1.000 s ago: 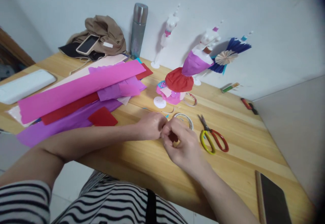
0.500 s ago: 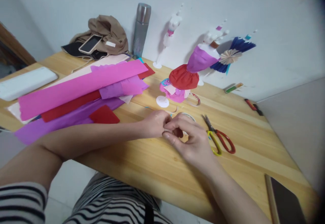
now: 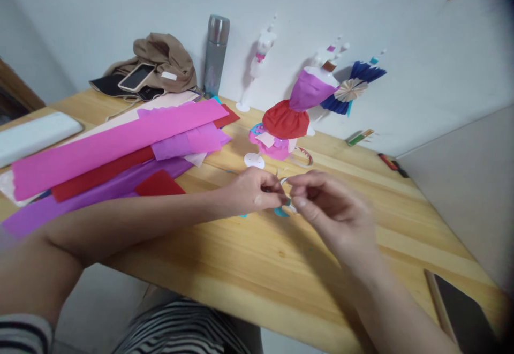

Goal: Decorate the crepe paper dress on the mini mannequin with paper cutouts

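Observation:
My left hand [image 3: 259,189] is above the wooden table with its fingers curled and thumb pressed in. What they hold is too small and hidden to name. Just to its right, my right hand [image 3: 335,206] has thumb and index finger close together; anything pinched there cannot be made out. Between and under the fingertips show part of a white ring-like strip [image 3: 284,181] and a teal scrap [image 3: 281,212]. Behind the hands, a miniature dress form wears a purple top [image 3: 308,90] and a red gathered skirt [image 3: 286,119], with pink paper pieces [image 3: 277,150] below.
Pink, red and purple paper sheets [image 3: 120,140] lie at left beside a white case [image 3: 36,137]. A flask [image 3: 216,57], brown cloth bag [image 3: 168,57] and phone [image 3: 136,77] stand behind. A navy pleated piece [image 3: 365,78] is by the wall; a dark device [image 3: 461,311] lies at front right.
My right hand has moved right, so the fingertips of the two hands are further apart. It now covers the scissors seen before. The camera view has shifted slightly.

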Available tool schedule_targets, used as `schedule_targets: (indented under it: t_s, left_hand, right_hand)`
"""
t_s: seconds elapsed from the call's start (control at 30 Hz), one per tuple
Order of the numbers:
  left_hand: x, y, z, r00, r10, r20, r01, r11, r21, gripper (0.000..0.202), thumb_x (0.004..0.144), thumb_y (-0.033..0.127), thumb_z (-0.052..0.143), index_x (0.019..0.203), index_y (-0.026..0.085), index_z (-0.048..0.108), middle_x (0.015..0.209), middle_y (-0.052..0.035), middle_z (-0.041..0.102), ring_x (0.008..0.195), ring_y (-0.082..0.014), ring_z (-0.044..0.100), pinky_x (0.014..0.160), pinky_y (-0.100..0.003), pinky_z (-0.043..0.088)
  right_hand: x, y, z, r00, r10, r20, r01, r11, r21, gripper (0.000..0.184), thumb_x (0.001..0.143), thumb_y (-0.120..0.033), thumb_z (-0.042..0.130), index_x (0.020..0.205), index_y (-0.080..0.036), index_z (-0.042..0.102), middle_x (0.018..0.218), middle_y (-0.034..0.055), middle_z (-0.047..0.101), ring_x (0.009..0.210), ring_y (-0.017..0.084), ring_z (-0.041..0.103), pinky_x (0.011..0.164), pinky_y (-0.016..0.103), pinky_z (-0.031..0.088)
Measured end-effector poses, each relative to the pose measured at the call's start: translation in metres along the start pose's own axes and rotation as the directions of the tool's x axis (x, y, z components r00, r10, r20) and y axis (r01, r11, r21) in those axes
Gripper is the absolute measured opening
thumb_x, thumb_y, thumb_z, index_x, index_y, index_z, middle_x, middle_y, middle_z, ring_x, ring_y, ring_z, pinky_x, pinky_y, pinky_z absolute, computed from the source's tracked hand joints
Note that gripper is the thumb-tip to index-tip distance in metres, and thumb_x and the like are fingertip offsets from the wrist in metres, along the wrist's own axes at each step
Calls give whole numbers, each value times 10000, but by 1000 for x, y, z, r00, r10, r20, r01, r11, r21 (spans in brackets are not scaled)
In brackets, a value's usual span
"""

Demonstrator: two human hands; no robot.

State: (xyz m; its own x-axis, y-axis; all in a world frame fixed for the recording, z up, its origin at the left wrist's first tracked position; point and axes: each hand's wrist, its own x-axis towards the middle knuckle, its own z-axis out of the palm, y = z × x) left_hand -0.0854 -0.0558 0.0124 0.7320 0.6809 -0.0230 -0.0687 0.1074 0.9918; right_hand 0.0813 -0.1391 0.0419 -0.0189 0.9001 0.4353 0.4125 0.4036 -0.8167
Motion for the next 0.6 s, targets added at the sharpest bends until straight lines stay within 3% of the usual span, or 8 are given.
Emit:
schedule_targets:
  t_s: [0.07, 0.13, 0.23, 0.33, 0.43, 0.6]
  left_hand:
    - [0, 4, -3, 993, 44, 106, -35, 996, -86, 187, 761, 300, 807, 692, 161, 703, 658, -6, 636, 645, -123, 548, 644, -257, 427]
    - [1, 6, -7, 987, 95, 132, -70, 980, -184, 237, 768, 360, 817, 716, 161, 701, 724, -32, 674, 669, -124, 583, 670, -261, 453]
    - [3, 4, -11, 987, 112, 116, -78, 962, -261, 291, 740, 415, 850, 728, 166, 699, 733, -32, 676, 653, -117, 580, 646, -254, 440]
    - [6, -1, -13, 990, 108, 88, -78, 955, -287, 313, 722, 428, 868, 727, 166, 697, 705, -20, 660, 639, -111, 561, 623, -246, 408]
    - [8, -2, -14, 992, 87, 95, -55, 953, -298, 320, 731, 433, 863, 721, 160, 695, 693, -19, 649, 633, -110, 556, 615, -249, 390]
    - [9, -6, -14, 982, 47, 182, 15, 946, -324, 357, 730, 461, 876, 736, 150, 703, 715, -28, 651, 625, -107, 551, 619, -263, 397]
  right_hand:
    - [5, 9, -13, 985, 76, -152, -74, 997, 24, 89, 883, -290, 804, 969, -267, 803, 759, 12, 701, 632, 146, 610, 562, 280, 492]
    - [10, 21, -23, 972, 162, -168, -147, 984, 101, 137, 827, -359, 859, 920, -270, 811, 760, 18, 723, 609, 150, 618, 543, 283, 496]
    - [15, 35, -26, 960, 278, 32, -278, 938, 205, 225, 766, -427, 911, 873, -257, 810, 754, 36, 751, 644, 176, 668, 578, 304, 542]
    - [13, 39, -18, 931, 304, 204, -354, 888, 294, 260, 762, -442, 924, 903, -261, 801, 764, 26, 762, 694, 184, 704, 664, 327, 585]
    - [10, 37, -12, 930, 285, 234, -355, 863, 359, 268, 771, -438, 928, 912, -258, 788, 768, 17, 761, 696, 169, 706, 677, 309, 583]
    - [8, 33, -12, 971, 185, 154, -231, 893, 386, 230, 826, -434, 898, 822, -245, 768, 777, 14, 731, 614, 134, 661, 576, 270, 538]
